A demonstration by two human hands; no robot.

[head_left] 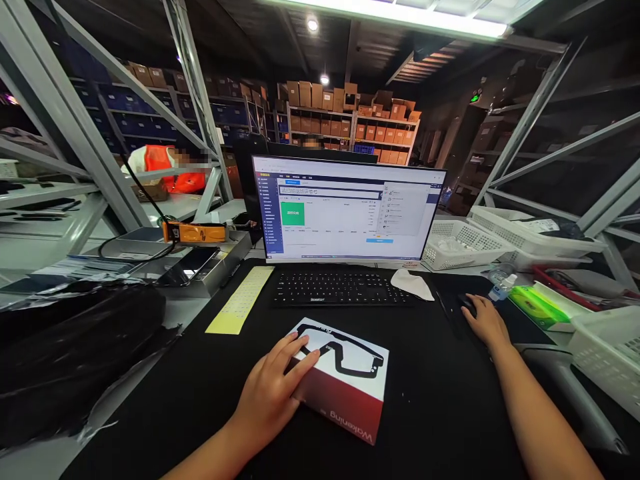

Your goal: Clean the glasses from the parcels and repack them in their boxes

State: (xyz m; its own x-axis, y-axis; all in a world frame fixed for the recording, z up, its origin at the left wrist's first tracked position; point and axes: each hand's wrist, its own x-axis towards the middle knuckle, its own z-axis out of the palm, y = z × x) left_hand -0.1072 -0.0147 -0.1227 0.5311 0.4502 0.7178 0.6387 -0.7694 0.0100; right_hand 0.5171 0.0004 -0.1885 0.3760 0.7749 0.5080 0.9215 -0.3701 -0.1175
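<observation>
A white and red goggles box [345, 380] lies on the black desk mat in front of me, with a dark eyewear frame printed on its top. The word "Wakening" on its red side appears upside down. My left hand [275, 377] grips the box's left end, fingers bent over the top. Over to the right, my right hand [486, 320] is curled on a black computer mouse [468, 305], mostly covered by the fingers. A monitor [345, 213] with a web page on it stands behind a black keyboard [340, 288].
Left of the keyboard lies a yellow label strip [240, 300]. A black plastic bag [80, 353] takes up the left side, below a phone [193, 265] and an orange box [195, 232]. White baskets [463, 245] and a green tissue pack [537, 307] are at the right.
</observation>
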